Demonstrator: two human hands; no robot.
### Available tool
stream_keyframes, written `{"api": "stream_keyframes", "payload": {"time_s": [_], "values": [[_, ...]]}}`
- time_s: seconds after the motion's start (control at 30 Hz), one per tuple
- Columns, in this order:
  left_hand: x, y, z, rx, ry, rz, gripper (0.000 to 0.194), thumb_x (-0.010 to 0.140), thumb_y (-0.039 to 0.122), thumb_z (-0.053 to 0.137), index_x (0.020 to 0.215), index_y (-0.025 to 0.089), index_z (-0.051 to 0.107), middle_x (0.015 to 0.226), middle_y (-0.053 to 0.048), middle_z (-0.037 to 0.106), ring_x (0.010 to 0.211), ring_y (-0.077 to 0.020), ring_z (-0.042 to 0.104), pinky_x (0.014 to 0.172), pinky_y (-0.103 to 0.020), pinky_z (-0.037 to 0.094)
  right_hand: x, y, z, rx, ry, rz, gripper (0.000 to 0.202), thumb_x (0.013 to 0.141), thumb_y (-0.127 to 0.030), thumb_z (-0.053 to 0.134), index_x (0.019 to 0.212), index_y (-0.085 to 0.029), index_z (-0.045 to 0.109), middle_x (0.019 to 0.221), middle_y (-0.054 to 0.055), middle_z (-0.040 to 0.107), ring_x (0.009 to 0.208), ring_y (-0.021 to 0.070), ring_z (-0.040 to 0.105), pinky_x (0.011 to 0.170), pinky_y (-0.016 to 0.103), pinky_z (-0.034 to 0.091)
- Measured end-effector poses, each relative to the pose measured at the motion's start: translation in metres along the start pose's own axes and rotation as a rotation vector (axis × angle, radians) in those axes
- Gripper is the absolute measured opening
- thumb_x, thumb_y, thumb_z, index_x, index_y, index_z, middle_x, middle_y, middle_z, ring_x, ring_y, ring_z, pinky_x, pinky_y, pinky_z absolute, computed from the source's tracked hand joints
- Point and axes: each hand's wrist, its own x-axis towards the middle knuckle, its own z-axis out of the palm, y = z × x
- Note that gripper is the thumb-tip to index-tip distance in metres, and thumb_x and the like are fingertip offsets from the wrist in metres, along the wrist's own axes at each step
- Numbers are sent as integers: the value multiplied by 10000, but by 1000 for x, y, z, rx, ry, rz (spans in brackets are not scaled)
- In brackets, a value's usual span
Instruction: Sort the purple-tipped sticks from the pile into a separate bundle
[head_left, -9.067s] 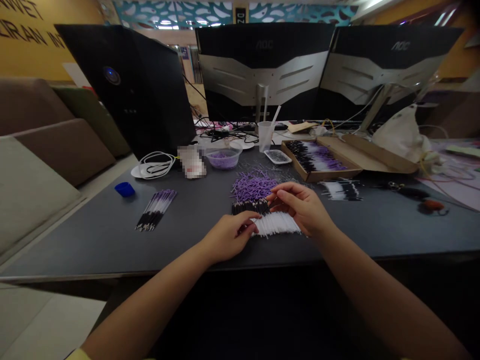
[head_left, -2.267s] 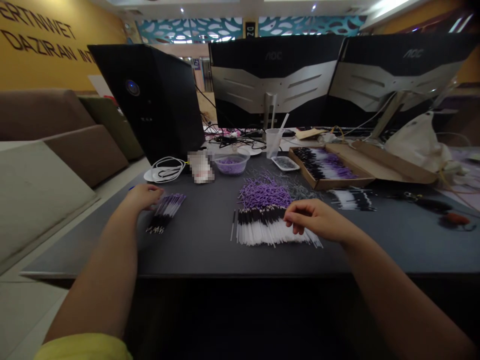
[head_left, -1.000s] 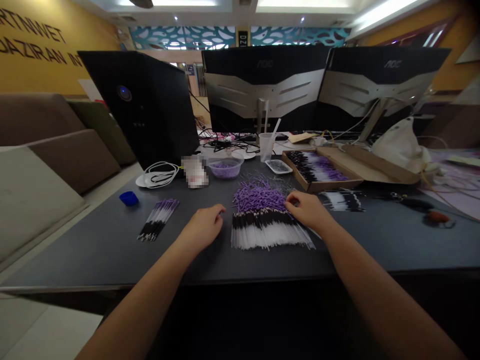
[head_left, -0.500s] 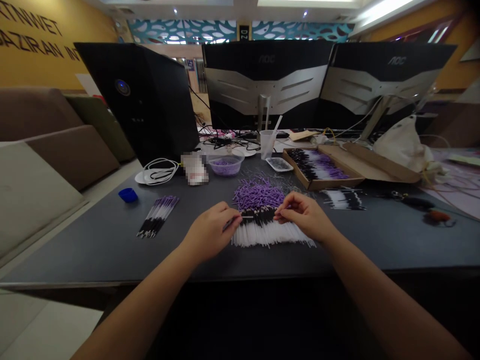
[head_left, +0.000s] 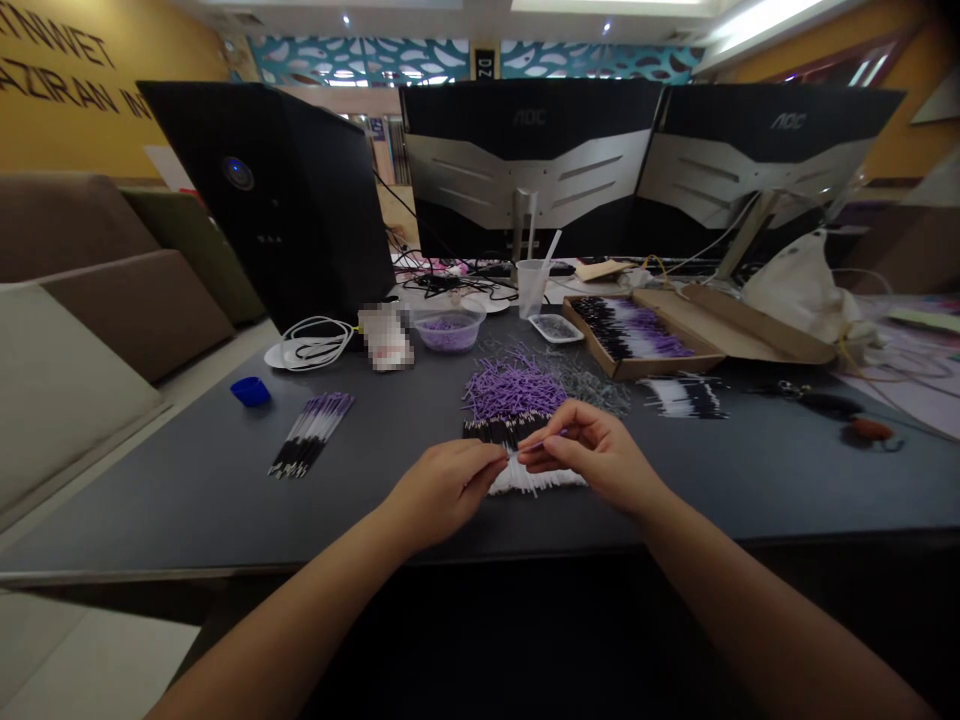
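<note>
Near the counter's (head_left: 225, 500) front edge, left hand (head_left: 442, 490) and right hand (head_left: 592, 455) pinch one thin white stick (head_left: 517, 458) above the stick row (head_left: 525, 478). It looks featherlight, bendable, slippery; best gripped near both ends.

1. The counter (head_left: 187, 480) has a matt, smooth dark-grey top.
2. The white sticks (head_left: 536, 478) with black ends look like thin smooth plastic, pale and slightly translucent.
3. The purple caps (head_left: 510, 388) in the loose heap are matt plastic.
4. The cardboard tray (head_left: 637, 366) at far right is plain brown, dull and unprinted.
5. The clear tub (head_left: 448, 332) and clear cup (head_left: 531, 288) are glossy see-through plastic.
6. The blue cap (head_left: 250, 391) at left is shiny plastic.
7. The monitor backs (head_left: 525, 170) show satin silver panels on matt black plastic.
8. The white bag (head_left: 802, 285) at far right looks like soft, creased cloth.
</note>
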Motion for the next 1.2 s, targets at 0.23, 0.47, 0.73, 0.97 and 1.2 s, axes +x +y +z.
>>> {"api": "stream_keyframes", "payload": {"time_s": [0.23,0.47,0.73,0.97,1.2], "values": [[1,-1,0,-20,-5,4,203,961,254,443,992,180,629,855,-22,679,763,-113,612,710,-218,441,1,1,1,4,5,28,243,764,-306,733,784,-185,523,851,50,752,773,191,731,747,389,599],[-1,-2,1,54,-31,12,216,960,258,433,1000,181,630,826,-26,675,746,-129,608,695,-237,435,-2,2,1,-140,-7,-19,181,796,-312,695,807,-185,567,843,49,743,782,185,727,766,370,591],[-2,1,3,216,-77,27,297,973,246,371,883,158,640,742,-31,677,657,-144,624,616,-251,439,-2,7,3,-685,-56,-148,145,848,-273,608,924,-218,718,840,37,742,766,173,700,706,303,553],[-5,4,7,227,124,142,243,955,212,418,860,159,635,758,-23,695,643,-126,638,611,-226,466,0,9,3,-453,-26,-31,143,785,-303,676,875,-226,757,707,8,732,646,153,687,645,284,563],[-9,-4,9,373,110,222,237,939,173,401,870,160,628,701,-31,656,617,-124,608,598,-229,458,2,14,3,-457,-33,30,192,785,-341,670,861,-192,764,653,20,716,599,147,664,597,260,524]]}}
